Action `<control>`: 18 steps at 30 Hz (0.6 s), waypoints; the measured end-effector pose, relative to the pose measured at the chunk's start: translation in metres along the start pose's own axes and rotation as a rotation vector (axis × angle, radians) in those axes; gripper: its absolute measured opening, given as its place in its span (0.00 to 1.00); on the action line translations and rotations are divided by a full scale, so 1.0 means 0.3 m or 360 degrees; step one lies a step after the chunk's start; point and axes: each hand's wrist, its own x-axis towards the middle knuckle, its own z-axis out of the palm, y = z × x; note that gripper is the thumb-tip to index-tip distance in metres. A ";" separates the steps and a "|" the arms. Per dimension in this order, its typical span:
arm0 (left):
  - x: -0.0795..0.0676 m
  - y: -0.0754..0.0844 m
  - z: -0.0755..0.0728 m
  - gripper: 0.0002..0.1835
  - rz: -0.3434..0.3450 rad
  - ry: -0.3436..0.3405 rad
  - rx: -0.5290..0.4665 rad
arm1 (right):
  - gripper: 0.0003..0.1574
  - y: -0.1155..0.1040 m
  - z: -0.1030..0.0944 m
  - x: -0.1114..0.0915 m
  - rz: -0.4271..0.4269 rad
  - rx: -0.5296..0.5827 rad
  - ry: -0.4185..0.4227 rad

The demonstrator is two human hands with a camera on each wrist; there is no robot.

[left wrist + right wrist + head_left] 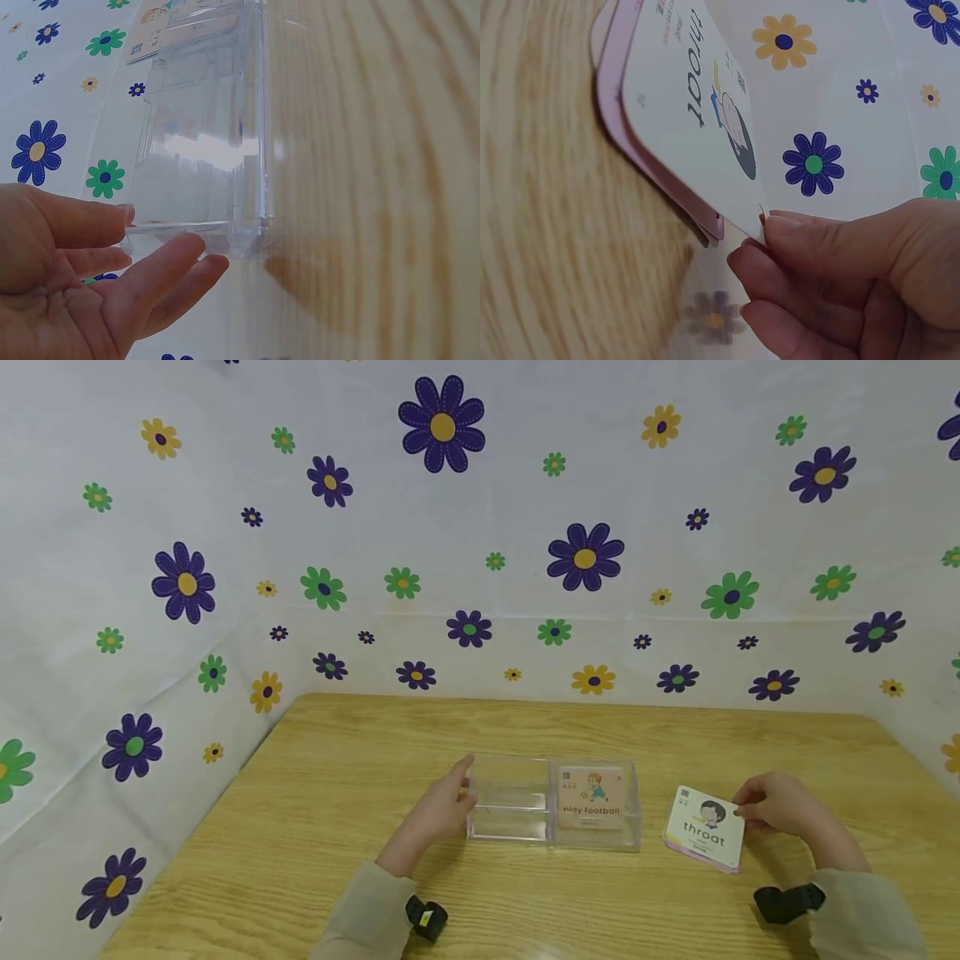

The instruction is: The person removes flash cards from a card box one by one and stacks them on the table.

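The right hand (772, 806) pinches, thumb against forefinger, one corner of the "throat" card (703, 827); on my wrist feed I see that corner tilted up from the pink-edged cards (613, 90) beneath. Well to the left, the left hand (442, 806) rests loosely extended fingers at the end of a clear two-compartment box (552, 802). Its right compartment holds a "play football" card (592, 797). Box and cards lie on a wood-grain table (360, 760) before a flowered cloth (495, 502).

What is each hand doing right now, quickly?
Left hand: open, touching the clear box.
Right hand: closed, pinching the "throat" card by a corner.
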 end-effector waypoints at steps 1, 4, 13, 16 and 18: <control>0.000 0.000 0.000 0.30 0.0001 -0.0001 -0.0002 | 0.04 0.001 0.001 0.001 0.0001 -0.0004 -0.0001; -0.003 0.002 -0.002 0.30 0.0014 -0.0005 -0.0004 | 0.04 0.004 0.005 0.003 0.0002 -0.0009 -0.0011; -0.010 0.002 -0.004 0.30 0.0087 -0.0005 0.0021 | 0.04 0.005 0.011 0.003 -0.0012 -0.0050 -0.0020; -0.008 0.003 -0.004 0.30 0.0072 -0.0003 0.0021 | 0.04 0.003 0.012 0.005 -0.0010 -0.0051 -0.0017; -0.005 0.004 -0.004 0.30 0.0058 -0.0002 0.0020 | 0.03 0.001 0.011 0.006 -0.0012 -0.0058 -0.0013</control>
